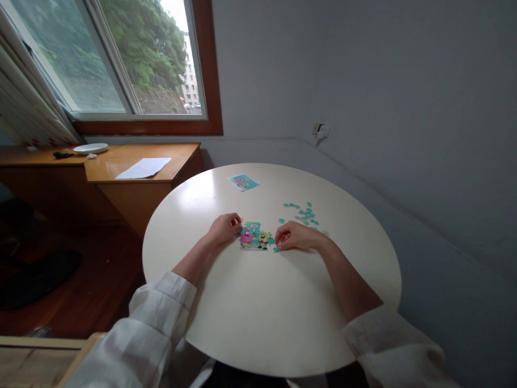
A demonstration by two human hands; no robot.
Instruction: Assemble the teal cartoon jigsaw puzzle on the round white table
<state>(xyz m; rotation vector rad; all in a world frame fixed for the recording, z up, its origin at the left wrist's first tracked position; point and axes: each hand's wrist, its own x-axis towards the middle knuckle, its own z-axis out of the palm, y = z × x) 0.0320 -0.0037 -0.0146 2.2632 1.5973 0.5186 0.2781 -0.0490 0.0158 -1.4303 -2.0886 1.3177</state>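
A partly joined jigsaw puzzle (253,237) with cartoon figures, one pink, one pale teal and one yellow, lies flat on the round white table (258,312). At its left edge is my left hand (225,228), fingers curled and closed; a bit of teal shows beneath the fingertips, and what they grip is not clear. My right hand (297,236) is to the right of the puzzle, thumb and fingers pinched on a small teal puzzle piece (276,249) close to the tabletop. Behind that hand, several loose teal pieces (307,213) lie scattered.
A picture card (243,182) showing a similar cartoon lies at the table's far side. Left of the table, a wooden desk (186,156) bears a white paper sheet (144,168) and a white plate (91,149). Walls rise behind and to the right, with a socket (320,130).
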